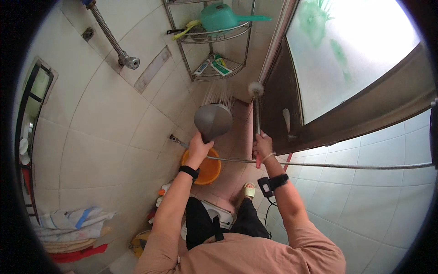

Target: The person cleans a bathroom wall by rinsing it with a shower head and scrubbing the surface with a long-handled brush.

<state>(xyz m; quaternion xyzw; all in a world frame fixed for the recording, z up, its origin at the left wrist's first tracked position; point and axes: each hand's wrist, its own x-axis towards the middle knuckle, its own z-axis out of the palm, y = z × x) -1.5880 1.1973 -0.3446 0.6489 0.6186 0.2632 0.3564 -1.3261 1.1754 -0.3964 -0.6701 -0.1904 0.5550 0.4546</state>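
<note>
In my left hand (198, 148) is a grey shower head (213, 120), gripped by its handle. Water sprays from it in thin streams towards the wall corner beneath a rack. My right hand (263, 147) grips a long-handled brush (257, 114). Its round white bristle head (256, 89) points away from me, near the edge of a brown door (277, 85), and the red end of the handle shows below my fist. I cannot tell whether the bristles touch the door. A metal shower hose (325, 165) crosses the view just below both hands.
An orange basin (217, 171) stands on the tiled floor below my left hand. A metal corner rack (186, 61) holds a teal water scoop (219, 17), a yellow brush (186, 29) and several tubes or packets. Towels (72, 222) hang at left. An angle valve (130, 62) juts from the wall.
</note>
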